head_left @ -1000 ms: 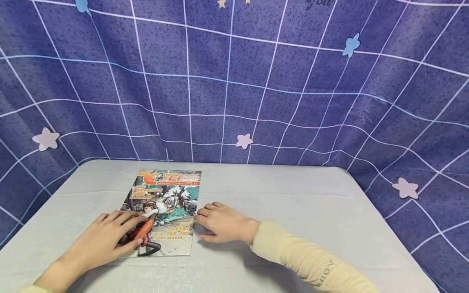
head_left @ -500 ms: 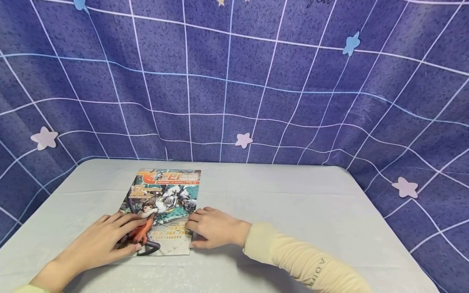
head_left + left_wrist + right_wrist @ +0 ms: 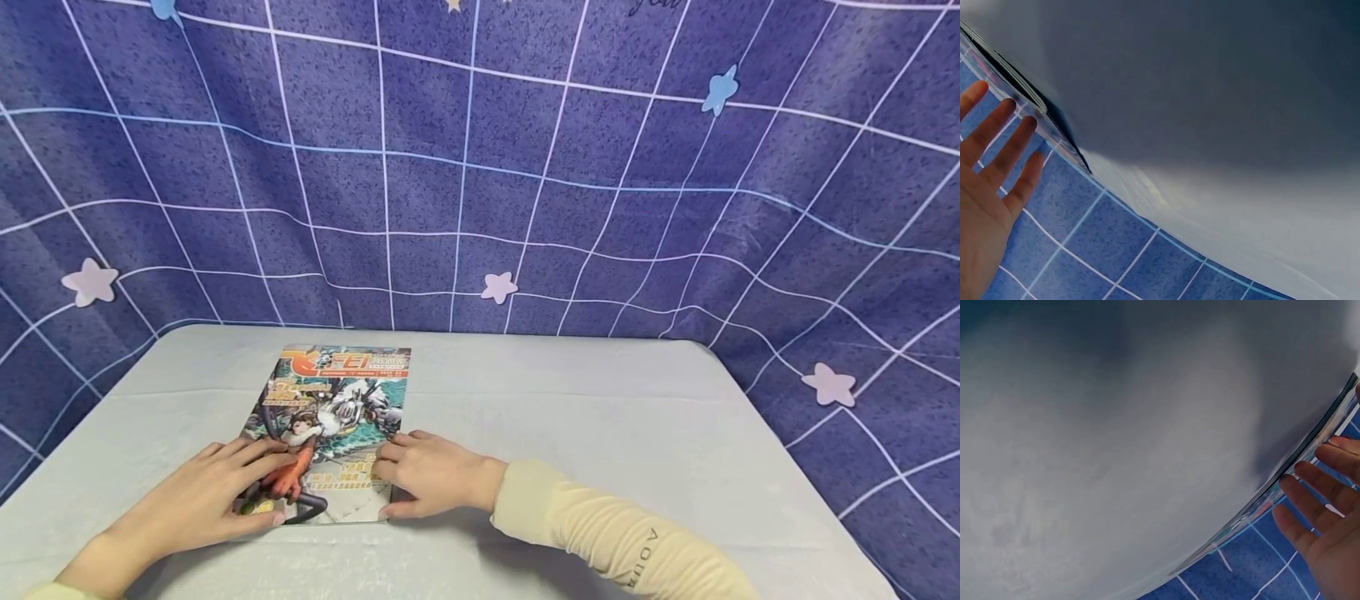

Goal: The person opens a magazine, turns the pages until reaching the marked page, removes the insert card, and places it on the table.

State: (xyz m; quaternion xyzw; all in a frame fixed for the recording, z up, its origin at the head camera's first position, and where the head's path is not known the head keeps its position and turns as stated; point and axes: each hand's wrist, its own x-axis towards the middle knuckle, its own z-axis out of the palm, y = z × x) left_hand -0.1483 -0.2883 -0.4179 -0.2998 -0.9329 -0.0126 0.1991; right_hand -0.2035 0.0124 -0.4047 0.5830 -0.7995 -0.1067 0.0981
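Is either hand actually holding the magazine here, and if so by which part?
Neither grips it. The left hand lies flat on the magazine near its lower left corner; the right hand rests with fingers on its lower right edge.

My right hand point(image 3: 431, 475) has slid left across the bench point(image 3: 600, 417), from just beside the magazine point(image 3: 330, 425) onto its right edge; my fingertips point(image 3: 386, 457) now lie on the cover and my thumb sits at the near right corner. My left hand point(image 3: 198, 500) has eased back a touch towards me, flat on the lower left of the cover.
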